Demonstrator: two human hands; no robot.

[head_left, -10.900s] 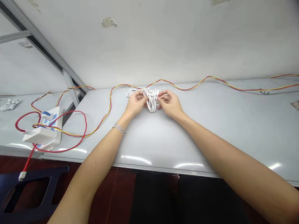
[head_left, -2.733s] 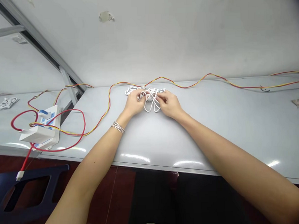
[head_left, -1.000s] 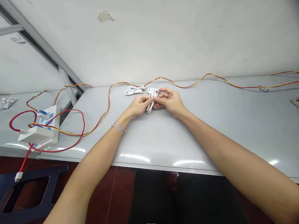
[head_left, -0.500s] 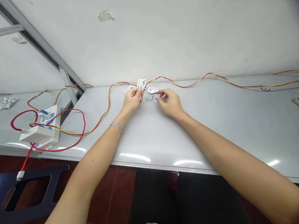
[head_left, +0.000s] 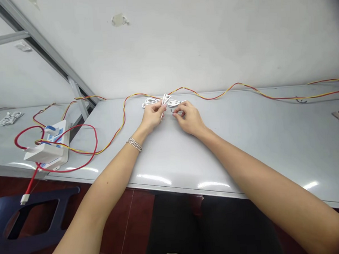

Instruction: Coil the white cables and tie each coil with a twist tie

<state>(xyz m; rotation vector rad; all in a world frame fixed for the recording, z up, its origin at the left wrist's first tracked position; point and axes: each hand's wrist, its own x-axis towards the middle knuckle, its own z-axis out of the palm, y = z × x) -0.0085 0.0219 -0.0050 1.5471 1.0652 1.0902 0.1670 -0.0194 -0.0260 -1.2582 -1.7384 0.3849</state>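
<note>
A: What is seen nearest?
B: A blue plastic stool [head_left: 68, 192] is partly shown at the lower left. Above it, a power strip [head_left: 63, 141] is circled by a loop of red cable [head_left: 97, 139].
A: And the hands?
B: Over the worktop [head_left: 170, 153], a coiled white cable [head_left: 165, 100] is pinched in the closed grip of the left hand [head_left: 152, 115]. By the right hand [head_left: 190, 118], a thin black tie [head_left: 171, 110] is held, the grip closed to the fingertips.
A: What is found beyond?
B: Two more white bundles are laid behind the hands: the left bundle [head_left: 147, 102] is partly covered by the left hand, the right bundle [head_left: 173, 103] is seen between both. Farther back, a red-and-yellow wire [head_left: 236, 84] is strung in waves along the wall [head_left: 183, 47].
</note>
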